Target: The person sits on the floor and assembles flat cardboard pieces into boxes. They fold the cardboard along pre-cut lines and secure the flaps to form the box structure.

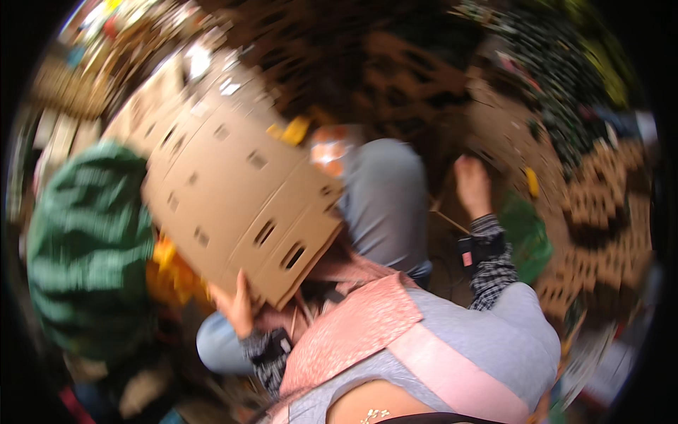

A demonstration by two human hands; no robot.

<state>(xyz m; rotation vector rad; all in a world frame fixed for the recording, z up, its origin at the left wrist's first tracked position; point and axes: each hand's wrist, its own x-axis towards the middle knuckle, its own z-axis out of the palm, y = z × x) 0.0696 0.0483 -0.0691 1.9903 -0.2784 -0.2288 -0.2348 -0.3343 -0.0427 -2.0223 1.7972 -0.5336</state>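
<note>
A large flattened cardboard sheet with rows of slots and cut-out holes leans across my lap, left of centre. At its near lower edge my left hand grips it, thumb on the face and the other fingers partly hidden by the board. More than one layer shows along that edge. Away to the right, my right hand is stretched forward over brown cardboard, apart from the sheet. Motion blur smears its fingers, so whether it holds anything is unclear.
On the left bulges a green sack, with orange-yellow material beside it. A green plastic bag lies by my right forearm. Perforated cardboard is piled at the right, and a dark heap fills the far right.
</note>
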